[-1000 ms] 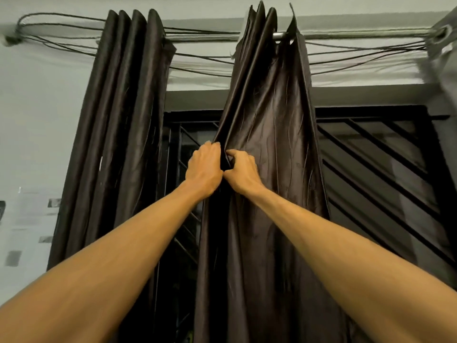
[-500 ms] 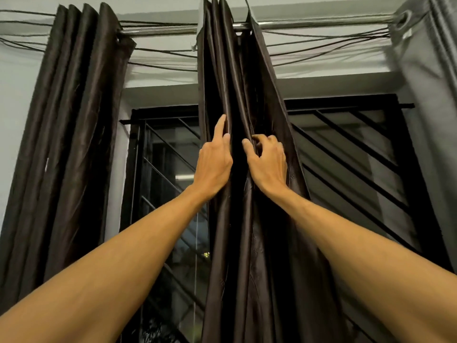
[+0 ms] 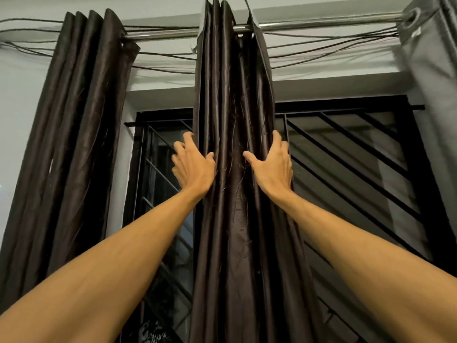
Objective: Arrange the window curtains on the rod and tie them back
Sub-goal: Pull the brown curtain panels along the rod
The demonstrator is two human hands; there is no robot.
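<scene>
Brown curtain [image 3: 232,95]: middle panel, threaded on the rod [image 3: 309,24], bunched into narrow upright folds in front of the grille [image 3: 346,157]; not tied back.
Left hand [image 3: 195,167]: released, fingers spread and blurred, set against the left edge of the bunch, thumb touching the front folds; grasping nothing.
Right hand [image 3: 273,167]: released, fingers straight along the right edge, thumb laid on the front folds; grasping nothing.
Reason for placement: judged to bracket the bunch from both sides, pressing the folds together and keeping them even before tying.
Left curtain [image 3: 81,120]: same brown cloth, gathered towards the left end of the rod, well apart from the middle panel; hanging loose.
Grey curtain [image 3: 432,70]: bunched at the right end of the rod, one eyelet visible.
Cables [image 3: 173,55]: several thin lines strung close under the rod; likely snag point when sliding cloth along.
Step in hand: judged as gathering; tying pending, no tie in view.
</scene>
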